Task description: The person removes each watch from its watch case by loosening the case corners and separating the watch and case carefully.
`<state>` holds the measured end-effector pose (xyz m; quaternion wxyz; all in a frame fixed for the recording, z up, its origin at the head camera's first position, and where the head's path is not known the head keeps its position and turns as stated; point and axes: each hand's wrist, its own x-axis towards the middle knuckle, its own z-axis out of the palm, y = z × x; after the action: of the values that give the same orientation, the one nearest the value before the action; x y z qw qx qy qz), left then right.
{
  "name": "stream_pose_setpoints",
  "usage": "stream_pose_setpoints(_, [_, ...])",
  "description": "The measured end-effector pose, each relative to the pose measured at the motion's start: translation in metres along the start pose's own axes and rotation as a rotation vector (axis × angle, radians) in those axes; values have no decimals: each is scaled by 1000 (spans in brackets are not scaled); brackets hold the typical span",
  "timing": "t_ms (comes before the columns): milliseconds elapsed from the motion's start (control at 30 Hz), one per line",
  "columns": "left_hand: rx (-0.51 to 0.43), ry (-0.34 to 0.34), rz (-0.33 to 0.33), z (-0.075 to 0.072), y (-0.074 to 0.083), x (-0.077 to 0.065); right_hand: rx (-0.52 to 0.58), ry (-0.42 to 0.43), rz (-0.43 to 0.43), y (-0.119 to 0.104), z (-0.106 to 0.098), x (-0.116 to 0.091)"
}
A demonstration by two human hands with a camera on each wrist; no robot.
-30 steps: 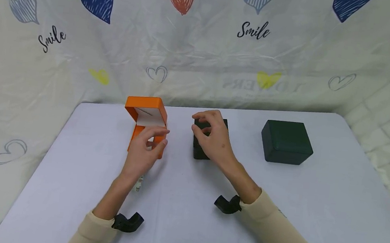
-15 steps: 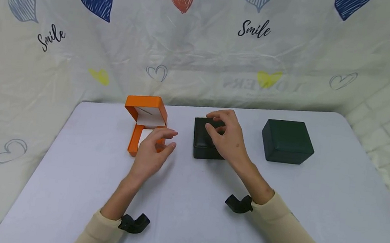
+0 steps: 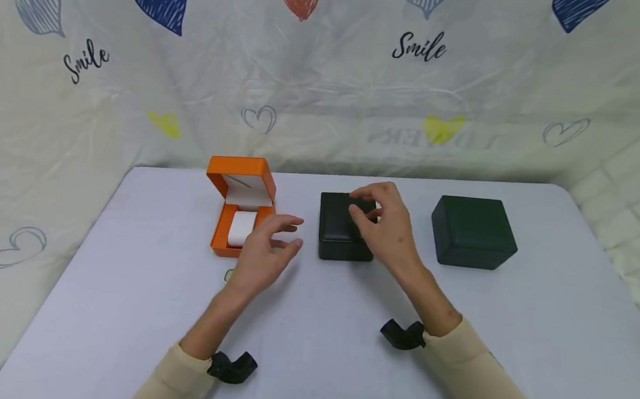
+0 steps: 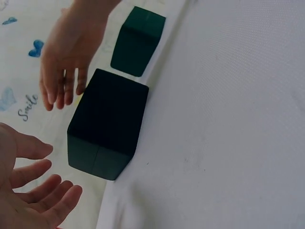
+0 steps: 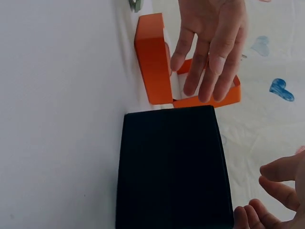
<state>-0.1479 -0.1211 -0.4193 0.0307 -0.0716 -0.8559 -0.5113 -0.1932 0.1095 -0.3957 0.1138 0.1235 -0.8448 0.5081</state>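
Between the hands lies the closed middle box.

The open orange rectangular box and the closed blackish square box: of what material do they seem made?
The orange box: probably coated card or leatherette, smooth and satin-like; evenly coloured faces. The blackish box: perhaps leatherette, slightly glossy; soft sheen on top.

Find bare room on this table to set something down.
Bare white tabletop lies left of the open orange rectangular box, between the beige sleeves, and in front of the closed dark-green rectangular box. It's crowded around the closed black rectangular box, with the left hand and right hand near it.
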Motion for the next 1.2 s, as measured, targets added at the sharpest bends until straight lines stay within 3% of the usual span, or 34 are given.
stream_pose_setpoints(500, [23,-41,-113,19,-2,3,-50,-3,5,19,-13,2])
stream_pose_setpoints(900, [-2,-78,-79,30,-3,6,-92,-59,44,34,-19,2])
stream_pose_setpoints(1200, [-11,-82,-87,37,-8,10,-74,-166,77,45,-25,5])
